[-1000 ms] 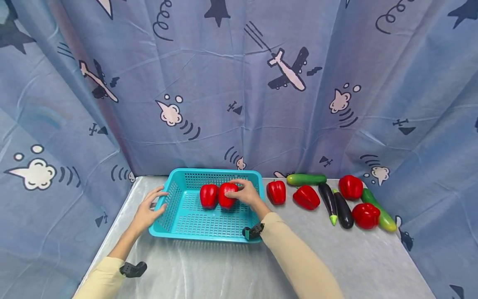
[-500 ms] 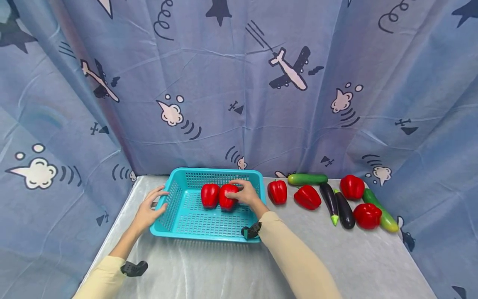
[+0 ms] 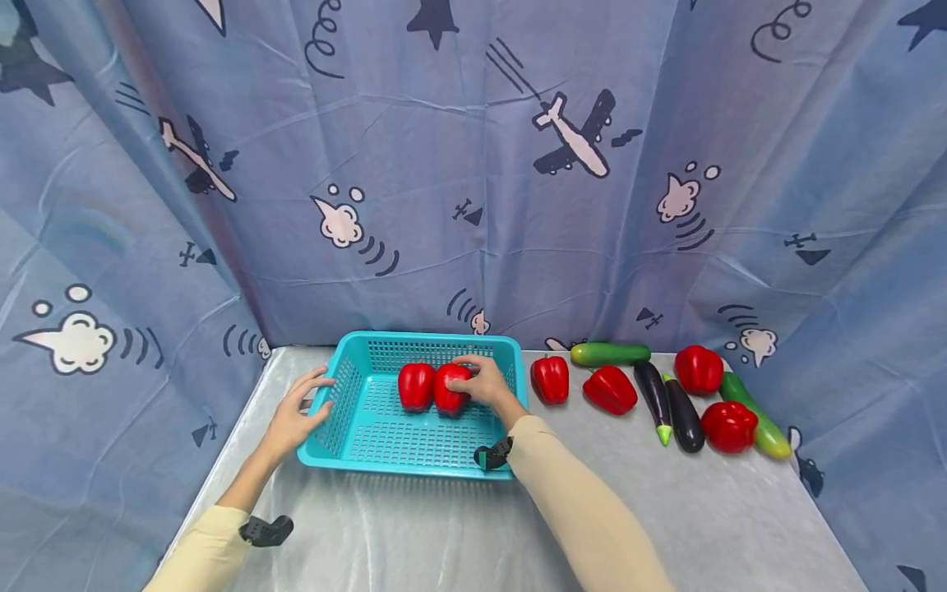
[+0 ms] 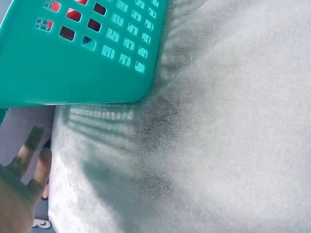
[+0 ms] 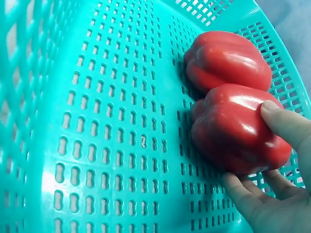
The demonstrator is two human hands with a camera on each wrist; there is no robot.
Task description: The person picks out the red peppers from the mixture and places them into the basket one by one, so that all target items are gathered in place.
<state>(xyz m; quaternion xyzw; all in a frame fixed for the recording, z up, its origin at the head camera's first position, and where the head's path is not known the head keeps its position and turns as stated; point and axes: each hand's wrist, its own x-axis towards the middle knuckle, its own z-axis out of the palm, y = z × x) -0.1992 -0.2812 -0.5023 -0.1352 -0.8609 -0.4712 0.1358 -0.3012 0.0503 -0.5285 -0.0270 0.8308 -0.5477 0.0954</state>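
- Pepper [image 3: 448,396] in the right grip [image 3: 488,384]: inside the basket [image 3: 399,472], right of its middle, touching a second pepper [image 3: 415,386] on its left.
- Right grip closed round it, thumb on one side, fingers curled against the other, parted only by the width between.
- Left grip [image 3: 293,419] spread at the basket's left end, apparently with nothing held; contact with the rim hard to judge.
- Probably light and fairly stiff, with glossy skin likely to slide under a fingertip pinch; not very fragile, though whether real or plastic, cannot tell.
- Best held across the widest part, thumb opposite several fingers, clear of the second pepper.
- Underside hidden, so resting on the basket floor or slightly raised: cannot tell.
- Right fingertips partly behind the pepper; most of the left grip cut off in the left wrist view.
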